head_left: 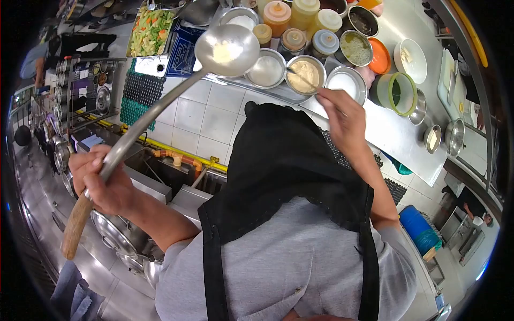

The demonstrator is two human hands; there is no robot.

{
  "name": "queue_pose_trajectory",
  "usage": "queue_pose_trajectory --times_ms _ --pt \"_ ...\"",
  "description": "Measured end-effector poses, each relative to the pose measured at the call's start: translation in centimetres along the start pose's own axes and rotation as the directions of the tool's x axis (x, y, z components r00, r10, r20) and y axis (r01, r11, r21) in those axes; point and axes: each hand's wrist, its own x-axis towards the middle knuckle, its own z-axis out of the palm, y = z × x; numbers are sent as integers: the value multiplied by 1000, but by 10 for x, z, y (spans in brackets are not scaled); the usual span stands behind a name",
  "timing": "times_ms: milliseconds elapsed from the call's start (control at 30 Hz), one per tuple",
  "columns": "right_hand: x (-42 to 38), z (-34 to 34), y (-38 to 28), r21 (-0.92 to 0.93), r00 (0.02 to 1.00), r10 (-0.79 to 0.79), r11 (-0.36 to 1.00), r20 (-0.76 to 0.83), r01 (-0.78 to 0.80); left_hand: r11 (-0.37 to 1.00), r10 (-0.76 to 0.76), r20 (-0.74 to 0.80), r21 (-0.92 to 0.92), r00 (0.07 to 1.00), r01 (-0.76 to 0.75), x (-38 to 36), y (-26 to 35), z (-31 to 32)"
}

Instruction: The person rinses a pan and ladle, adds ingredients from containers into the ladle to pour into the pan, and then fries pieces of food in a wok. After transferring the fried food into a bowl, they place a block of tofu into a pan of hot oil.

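Gripping a big ladle (pixel 227 51) in my left hand (pixel 104 179), scoop way out front of it; right hand (pixel 345 120)'s well apart, pinching a thin utensil (pixel 306 79) dipped into the powder bowl (pixel 320 61) just ahead.

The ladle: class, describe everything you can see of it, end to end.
The ladle has a broad, round, silvery bowl, a long metal shank and a wooden handle. The left hand grips it near where metal meets wood, slanting it toward the bottles. The bowl's hollow faces the camera, showing a pale yellow patch. Whether the bowl touches anything underneath cannot be told.
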Motion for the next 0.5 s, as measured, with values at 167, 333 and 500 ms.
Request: queue_pose_trajectory --times_ms 167,333,500 --pt "64 93 19 -212 950 -171 950 260 228 988 151 -76 -31 986 -153 12 7 18" --pt "81 81 8 -373 893 169 928 417 -1 954 233 -23 -187 972 -233 29 -24 44" --pt "28 -13 -66 119 753 149 950 641 -290 907 255 197 -388 946 -164 71 -38 146"
